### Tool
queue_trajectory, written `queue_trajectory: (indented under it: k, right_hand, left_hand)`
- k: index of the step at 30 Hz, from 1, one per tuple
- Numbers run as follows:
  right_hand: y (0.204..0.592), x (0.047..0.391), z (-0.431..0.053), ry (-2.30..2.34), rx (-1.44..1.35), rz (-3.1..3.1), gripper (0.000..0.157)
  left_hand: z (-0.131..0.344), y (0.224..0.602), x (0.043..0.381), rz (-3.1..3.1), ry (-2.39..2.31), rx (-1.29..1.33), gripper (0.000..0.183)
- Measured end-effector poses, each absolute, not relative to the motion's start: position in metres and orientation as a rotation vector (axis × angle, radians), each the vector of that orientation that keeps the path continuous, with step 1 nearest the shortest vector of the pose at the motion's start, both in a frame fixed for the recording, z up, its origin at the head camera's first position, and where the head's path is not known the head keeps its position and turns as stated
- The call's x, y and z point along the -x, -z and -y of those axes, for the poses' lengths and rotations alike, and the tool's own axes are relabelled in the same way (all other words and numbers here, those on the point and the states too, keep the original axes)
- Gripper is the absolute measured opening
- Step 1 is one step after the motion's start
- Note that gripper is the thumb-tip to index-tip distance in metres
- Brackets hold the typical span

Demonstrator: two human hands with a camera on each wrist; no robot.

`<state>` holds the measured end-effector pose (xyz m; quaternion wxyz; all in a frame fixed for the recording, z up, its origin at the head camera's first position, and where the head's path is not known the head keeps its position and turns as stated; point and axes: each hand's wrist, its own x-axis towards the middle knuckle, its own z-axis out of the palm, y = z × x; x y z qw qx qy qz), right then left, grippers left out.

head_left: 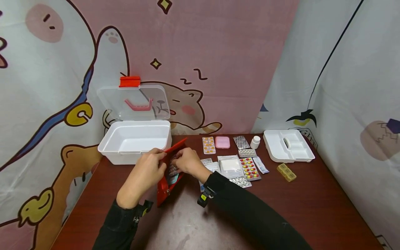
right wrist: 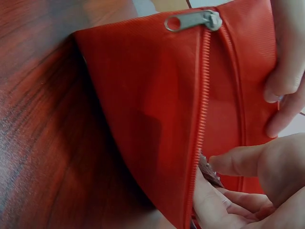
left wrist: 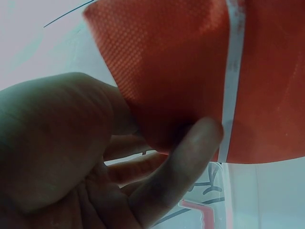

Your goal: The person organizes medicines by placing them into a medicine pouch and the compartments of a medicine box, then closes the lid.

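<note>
One red, flat, textured-fabric zippered pouch (head_left: 162, 190), at seven o'clock in my head view. Left hand (head_left: 147, 171) pinched its edge, I judged to spread the mouth; right hand (head_left: 189, 163) gripped a brownish, apparently foil pack (head_left: 173, 169) inside.

The pouch (right wrist: 138, 95) is bright red, its cloth finely dotted; a pale grey stripe (left wrist: 233, 71) crosses it, and its zip pull (right wrist: 185, 21) is silver. The inner blister pack (head_left: 172, 170) looks brownish silver. The box (head_left: 125, 158) is white, its clear lid (head_left: 113, 104) bearing a red latch (head_left: 129, 82) and pink handle (head_left: 141, 107). Dark grain streaks the reddish-brown counter (head_left: 312, 201). One capsule sheet (head_left: 250, 169) is dotted red and yellow. The square case (head_left: 222, 142) is pink, the bottle (head_left: 255, 142) and tray (head_left: 273, 146) white, the pillbox (head_left: 286, 172) translucent yellow. The sleeves (head_left: 247, 211) are black. Outlined cartoon animals pattern the pink-and-white backdrop (head_left: 234, 52).
</note>
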<state>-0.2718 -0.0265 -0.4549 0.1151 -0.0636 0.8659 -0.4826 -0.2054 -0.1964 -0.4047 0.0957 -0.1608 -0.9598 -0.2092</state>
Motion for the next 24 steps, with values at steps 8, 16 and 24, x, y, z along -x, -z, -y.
queue_trajectory:
  k: [8, 16, 24]
  right_hand:
    - [0.459, 0.271, 0.032, 1.316, 0.215, -2.587, 0.012]
    - [0.449, 0.27, 0.026, 1.438, 0.192, -2.498, 0.011]
    - [0.44, 0.263, 0.008, 1.513, 0.269, -2.383, 0.016]
  left_hand:
    - [0.196, 0.404, 0.205, 2.852, 0.631, 0.462, 0.038]
    - [0.197, 0.406, 0.205, 2.844, 0.624, 0.466, 0.038]
    - [0.197, 0.406, 0.206, 2.87, 0.622, 0.44, 0.038]
